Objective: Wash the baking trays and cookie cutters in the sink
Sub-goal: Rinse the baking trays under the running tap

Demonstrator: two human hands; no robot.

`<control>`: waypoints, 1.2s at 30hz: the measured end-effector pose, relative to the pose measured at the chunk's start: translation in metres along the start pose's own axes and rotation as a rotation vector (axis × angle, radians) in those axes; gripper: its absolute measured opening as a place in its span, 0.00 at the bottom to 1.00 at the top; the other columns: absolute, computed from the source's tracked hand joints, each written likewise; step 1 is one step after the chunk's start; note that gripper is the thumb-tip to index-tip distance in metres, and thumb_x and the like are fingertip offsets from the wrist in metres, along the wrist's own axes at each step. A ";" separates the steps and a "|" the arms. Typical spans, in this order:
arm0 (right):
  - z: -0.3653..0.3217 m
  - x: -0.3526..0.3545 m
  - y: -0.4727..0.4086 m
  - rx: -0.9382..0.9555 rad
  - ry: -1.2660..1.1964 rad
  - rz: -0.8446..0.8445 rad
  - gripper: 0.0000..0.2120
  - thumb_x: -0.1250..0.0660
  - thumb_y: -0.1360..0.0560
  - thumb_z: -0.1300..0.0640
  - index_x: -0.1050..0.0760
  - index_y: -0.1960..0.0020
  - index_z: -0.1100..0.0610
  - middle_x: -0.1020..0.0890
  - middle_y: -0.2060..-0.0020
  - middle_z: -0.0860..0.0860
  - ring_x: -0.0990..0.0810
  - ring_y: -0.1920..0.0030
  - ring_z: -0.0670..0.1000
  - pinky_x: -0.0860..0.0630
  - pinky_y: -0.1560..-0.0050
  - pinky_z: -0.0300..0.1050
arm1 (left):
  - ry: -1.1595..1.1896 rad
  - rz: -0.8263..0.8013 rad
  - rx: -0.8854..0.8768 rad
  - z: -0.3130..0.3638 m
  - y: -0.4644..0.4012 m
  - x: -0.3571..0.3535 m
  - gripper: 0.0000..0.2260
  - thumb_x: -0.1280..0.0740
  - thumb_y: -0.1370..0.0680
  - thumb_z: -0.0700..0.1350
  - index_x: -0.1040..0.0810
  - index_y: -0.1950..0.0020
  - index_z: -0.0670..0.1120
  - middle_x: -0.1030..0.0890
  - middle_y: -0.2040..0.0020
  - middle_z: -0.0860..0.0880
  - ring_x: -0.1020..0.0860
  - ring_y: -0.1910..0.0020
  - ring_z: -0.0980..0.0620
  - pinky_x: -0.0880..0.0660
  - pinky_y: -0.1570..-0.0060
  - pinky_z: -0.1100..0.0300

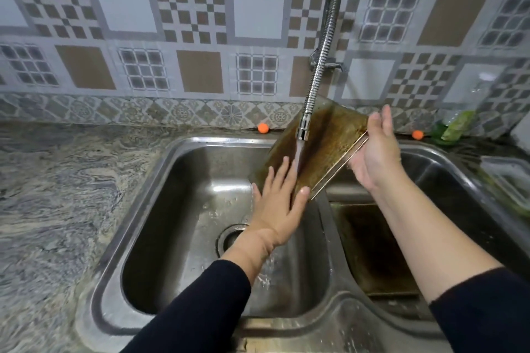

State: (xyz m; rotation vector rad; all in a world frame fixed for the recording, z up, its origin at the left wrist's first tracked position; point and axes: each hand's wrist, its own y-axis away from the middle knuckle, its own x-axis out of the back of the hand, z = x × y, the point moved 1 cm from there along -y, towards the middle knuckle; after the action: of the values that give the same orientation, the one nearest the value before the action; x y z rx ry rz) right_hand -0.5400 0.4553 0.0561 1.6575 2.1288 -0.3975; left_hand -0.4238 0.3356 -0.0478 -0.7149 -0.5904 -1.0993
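Left hand [276, 203] spread flat on tilted tray [324, 146]; right hand [374, 152] open, propping its edge. 2 trays; 2nd [370, 252] in right basin, partly arm-hidden.

I see no words, numbers or signs that I can read here. The bottle [459, 123] at the far right is too blurry for me to tell if it has a label.
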 end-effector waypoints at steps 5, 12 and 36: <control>-0.029 0.006 -0.005 0.035 -0.007 0.033 0.22 0.45 0.18 0.51 0.41 0.25 0.50 0.27 0.32 0.55 0.24 0.36 0.55 0.29 0.35 0.61 | -0.262 0.094 -0.259 0.035 -0.005 0.004 0.29 0.48 0.21 0.57 0.59 0.24 0.61 0.45 0.22 0.48 0.40 0.25 0.41 0.32 0.33 0.41; -0.075 0.026 -0.002 0.201 0.385 -0.037 0.28 0.46 0.23 0.35 0.35 0.27 0.46 0.31 0.29 0.51 0.33 0.29 0.52 0.39 0.29 0.52 | 0.020 0.365 -0.269 0.100 -0.019 0.009 0.32 0.43 0.18 0.40 0.59 0.25 0.62 0.34 0.26 0.54 0.23 0.39 0.44 0.23 0.49 0.49; 0.060 0.256 -0.003 -0.482 1.360 0.096 0.41 0.29 0.28 0.50 0.49 0.23 0.46 0.43 0.25 0.55 0.38 0.28 0.61 0.38 0.30 0.61 | -0.673 -0.449 0.195 0.066 0.022 -0.099 0.37 0.51 0.21 0.63 0.66 0.24 0.43 0.68 0.24 0.46 0.66 0.24 0.49 0.62 0.26 0.49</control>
State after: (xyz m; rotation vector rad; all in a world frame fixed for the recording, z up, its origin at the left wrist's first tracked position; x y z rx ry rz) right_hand -0.5876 0.6439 -0.1205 1.8683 2.5218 1.5742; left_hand -0.4426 0.4503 -0.0835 -0.7998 -1.4673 -1.1794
